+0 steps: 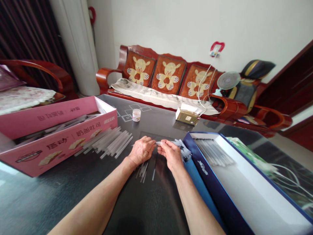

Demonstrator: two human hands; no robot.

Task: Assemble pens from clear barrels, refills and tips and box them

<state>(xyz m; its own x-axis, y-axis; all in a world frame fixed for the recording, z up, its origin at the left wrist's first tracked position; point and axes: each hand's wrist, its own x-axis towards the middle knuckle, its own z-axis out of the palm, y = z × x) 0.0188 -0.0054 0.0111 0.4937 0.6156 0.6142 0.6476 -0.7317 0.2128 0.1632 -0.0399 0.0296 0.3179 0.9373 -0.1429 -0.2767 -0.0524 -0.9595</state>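
Over the middle of the dark table, my left hand (143, 150) and my right hand (171, 156) meet, fingers pinched on a small whitish translucent tube (158, 143). Fingers hide most of it. Thin clear strips (143, 172) lie on the table below my left hand. To the left, a loose heap of frosted plastic tubes (113, 141) rests against the pink box (104, 125). A smaller bunch of tubes with dark ends (185, 150) sits right of my right hand, beside the blue box (199, 163). More tubes (215, 152) line that box's far end.
A small white jar (136, 116) and an olive tissue box (187, 117) stand toward the table's far side. A green packet (251, 156) and white cables (290, 173) lie right of the blue box. A wooden sofa (156, 98) stands beyond the table.
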